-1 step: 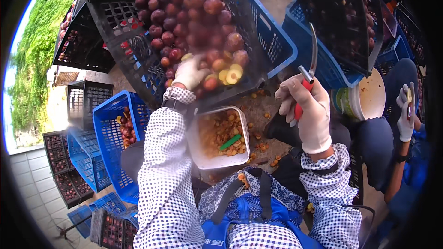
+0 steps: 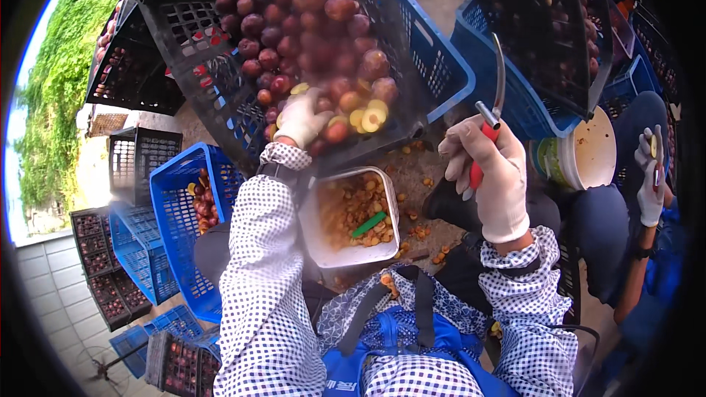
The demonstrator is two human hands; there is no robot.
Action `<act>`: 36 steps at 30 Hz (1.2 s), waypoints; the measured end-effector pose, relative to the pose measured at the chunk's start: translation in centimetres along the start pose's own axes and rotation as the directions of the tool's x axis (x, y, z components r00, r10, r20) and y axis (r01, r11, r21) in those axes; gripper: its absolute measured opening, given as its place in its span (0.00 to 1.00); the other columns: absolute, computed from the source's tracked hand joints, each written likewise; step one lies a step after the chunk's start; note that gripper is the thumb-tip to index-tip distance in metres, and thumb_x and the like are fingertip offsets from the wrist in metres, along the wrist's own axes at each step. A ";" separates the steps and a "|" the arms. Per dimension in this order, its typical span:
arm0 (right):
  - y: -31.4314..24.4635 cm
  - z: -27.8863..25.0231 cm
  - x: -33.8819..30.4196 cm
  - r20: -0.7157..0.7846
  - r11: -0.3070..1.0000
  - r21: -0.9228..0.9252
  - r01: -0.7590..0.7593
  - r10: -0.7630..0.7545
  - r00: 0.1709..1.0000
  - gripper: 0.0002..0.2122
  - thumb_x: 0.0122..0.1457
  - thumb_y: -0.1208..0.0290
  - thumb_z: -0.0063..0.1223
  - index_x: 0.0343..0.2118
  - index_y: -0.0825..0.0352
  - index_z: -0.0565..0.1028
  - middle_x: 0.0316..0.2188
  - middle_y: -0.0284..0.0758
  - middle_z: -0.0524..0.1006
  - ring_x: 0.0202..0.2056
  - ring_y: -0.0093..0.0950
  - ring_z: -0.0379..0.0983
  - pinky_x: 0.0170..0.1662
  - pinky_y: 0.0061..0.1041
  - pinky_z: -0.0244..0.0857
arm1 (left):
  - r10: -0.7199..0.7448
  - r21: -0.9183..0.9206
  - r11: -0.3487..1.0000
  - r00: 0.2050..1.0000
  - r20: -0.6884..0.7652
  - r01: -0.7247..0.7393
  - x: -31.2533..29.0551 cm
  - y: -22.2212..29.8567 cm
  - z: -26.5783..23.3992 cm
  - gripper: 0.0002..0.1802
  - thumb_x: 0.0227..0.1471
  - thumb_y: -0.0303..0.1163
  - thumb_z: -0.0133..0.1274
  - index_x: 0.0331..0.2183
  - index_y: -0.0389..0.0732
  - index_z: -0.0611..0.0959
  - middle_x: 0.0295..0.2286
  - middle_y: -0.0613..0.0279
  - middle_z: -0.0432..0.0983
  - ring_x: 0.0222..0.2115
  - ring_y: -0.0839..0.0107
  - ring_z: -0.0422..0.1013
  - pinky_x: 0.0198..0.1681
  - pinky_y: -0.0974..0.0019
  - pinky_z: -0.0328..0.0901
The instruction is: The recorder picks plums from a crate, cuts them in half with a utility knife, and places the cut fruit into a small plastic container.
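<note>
My left hand [image 2: 300, 119], in a white glove, reaches into a tilted black crate [image 2: 202, 66] of plums [image 2: 283, 33]. Its fingers curl down among the fruit; what they grip, if anything, is hidden. A cut yellow plum piece [image 2: 299, 89] touches the fingertips, and more halved plums [image 2: 370, 117] lie to the right. Raised at the right, my gloved right hand [image 2: 491, 176] is closed round red-handled pliers [image 2: 491, 132]. One long curved metal jaw points up, beside a short tube-like end. Part of the pliers is covered by the fingers.
Between my legs stands a white tub [image 2: 357, 259] with brown pits and scraps and a green strip [image 2: 369, 225]. A blue crate [image 2: 184, 250] of plums is at left. Rightward are a white bucket [image 2: 593, 148] and a co-worker's gloved hand [image 2: 650, 191] holding a tool. Stacked crates stand around.
My hands keep almost the same place. At the right edge, the co-worker's hand has shifted slightly.
</note>
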State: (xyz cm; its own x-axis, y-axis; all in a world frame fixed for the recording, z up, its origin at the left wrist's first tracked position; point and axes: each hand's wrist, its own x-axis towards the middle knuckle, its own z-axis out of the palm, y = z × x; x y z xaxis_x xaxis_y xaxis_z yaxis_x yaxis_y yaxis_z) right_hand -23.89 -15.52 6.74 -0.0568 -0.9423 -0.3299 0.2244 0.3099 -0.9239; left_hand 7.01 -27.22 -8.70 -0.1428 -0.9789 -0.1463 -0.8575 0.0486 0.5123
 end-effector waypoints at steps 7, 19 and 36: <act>1.0 0.5 -0.7 0.127 0.999 0.021 0.041 -0.043 0.991 0.10 0.60 0.65 0.58 0.35 0.68 0.78 0.27 0.32 0.79 0.23 0.15 0.71 0.30 0.16 0.62 | -0.257 -0.782 0.601 0.966 0.004 0.163 -3.4 -2.4 -1.0 0.24 0.53 0.33 0.58 0.51 0.35 0.77 0.43 0.57 0.78 0.39 0.63 0.76 0.42 0.64 0.71; 2.5 3.0 -4.6 0.406 0.974 0.079 0.212 -0.225 0.886 0.19 0.67 0.52 0.49 0.42 0.68 0.75 0.20 0.28 0.72 0.19 0.14 0.67 0.19 0.14 0.54 | 0.097 -0.921 -0.386 0.995 0.015 0.052 -16.5 9.3 -2.8 0.44 0.52 0.73 0.45 0.48 0.40 0.75 0.38 0.59 0.75 0.22 0.75 0.66 0.24 0.74 0.62; 12.2 6.2 -14.2 0.462 0.504 -0.645 0.574 -0.342 0.819 0.11 0.61 0.62 0.58 0.31 0.64 0.73 0.23 0.44 0.77 0.26 0.45 0.77 0.28 0.39 0.69 | -0.270 -0.950 0.263 0.933 -0.237 -0.166 -27.8 10.4 4.5 0.20 0.66 0.45 0.45 0.35 0.37 0.79 0.26 0.64 0.75 0.25 0.71 0.71 0.29 0.65 0.65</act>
State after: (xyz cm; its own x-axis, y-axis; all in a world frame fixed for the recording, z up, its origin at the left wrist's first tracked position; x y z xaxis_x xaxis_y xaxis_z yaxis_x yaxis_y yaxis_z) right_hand -14.36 0.90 1.37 0.3260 -0.9356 0.1352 -0.5469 -0.3033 -0.7803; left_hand -0.16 1.39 -3.07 0.2154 -0.9737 -0.0737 0.2677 -0.0137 0.9634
